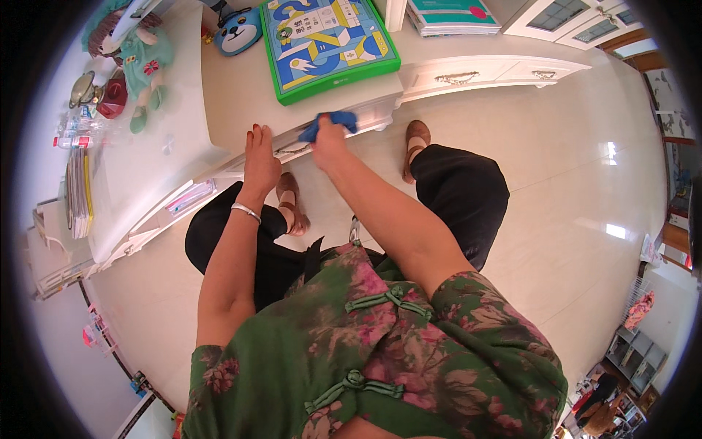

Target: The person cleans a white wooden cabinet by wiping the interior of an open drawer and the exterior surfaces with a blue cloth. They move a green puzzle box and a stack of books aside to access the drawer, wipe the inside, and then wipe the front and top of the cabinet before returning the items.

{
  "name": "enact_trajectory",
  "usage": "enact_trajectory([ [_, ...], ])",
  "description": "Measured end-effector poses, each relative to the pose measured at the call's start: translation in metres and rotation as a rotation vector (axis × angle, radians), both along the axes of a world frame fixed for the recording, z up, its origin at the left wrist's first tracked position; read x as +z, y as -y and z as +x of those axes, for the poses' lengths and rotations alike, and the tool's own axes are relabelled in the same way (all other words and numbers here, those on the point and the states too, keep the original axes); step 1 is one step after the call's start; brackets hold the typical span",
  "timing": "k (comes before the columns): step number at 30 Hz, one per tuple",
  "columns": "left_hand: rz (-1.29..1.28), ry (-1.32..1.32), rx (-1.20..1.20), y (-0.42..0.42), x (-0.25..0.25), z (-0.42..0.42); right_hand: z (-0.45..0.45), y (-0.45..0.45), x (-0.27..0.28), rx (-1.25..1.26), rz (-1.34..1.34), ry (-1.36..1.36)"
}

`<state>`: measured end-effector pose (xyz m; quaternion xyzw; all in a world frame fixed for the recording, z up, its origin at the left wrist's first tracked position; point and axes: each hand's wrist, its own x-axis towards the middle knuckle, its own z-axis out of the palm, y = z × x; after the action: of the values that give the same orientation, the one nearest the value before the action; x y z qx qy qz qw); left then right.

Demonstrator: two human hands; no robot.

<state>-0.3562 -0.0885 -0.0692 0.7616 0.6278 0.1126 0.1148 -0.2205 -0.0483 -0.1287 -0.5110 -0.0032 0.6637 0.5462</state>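
Note:
My right hand (pixel 330 144) grips a blue cloth (pixel 341 119) at the front of a white cabinet (pixel 373 101), just above floor level in the picture and beside a drawer's ornate metal handle (pixel 292 149). Both hand and cloth are slightly blurred. To its left, my left hand (pixel 262 159) rests with straightened fingers at the cabinet's top edge and holds nothing; a silver bangle (pixel 246 213) is on that wrist. A green-edged boxed set (pixel 334 46) with a blue and yellow lid lies on the cabinet top beyond my hands.
A blue animal-faced pouch (pixel 238 34) lies left of the box. The white desk (pixel 164 142) at left bears a cloth doll (pixel 140 66), plastic bottles and upright books (pixel 81 192). Books (pixel 452 16) are stacked at the back right. My shoes stand on the tiled floor (pixel 554 164) below the cabinet.

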Motion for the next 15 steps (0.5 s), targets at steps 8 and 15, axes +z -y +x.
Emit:
enact_trajectory([
  [8, -0.034, 0.062, -0.052, 0.005, 0.001, -0.015, 0.01, -0.004, 0.014, 0.015, 0.009, -0.072],
  [15, -0.049, 0.185, -0.069, 0.02, 0.011, -0.034, 0.121, -0.032, 0.018, -0.213, 0.105, 0.077],
])
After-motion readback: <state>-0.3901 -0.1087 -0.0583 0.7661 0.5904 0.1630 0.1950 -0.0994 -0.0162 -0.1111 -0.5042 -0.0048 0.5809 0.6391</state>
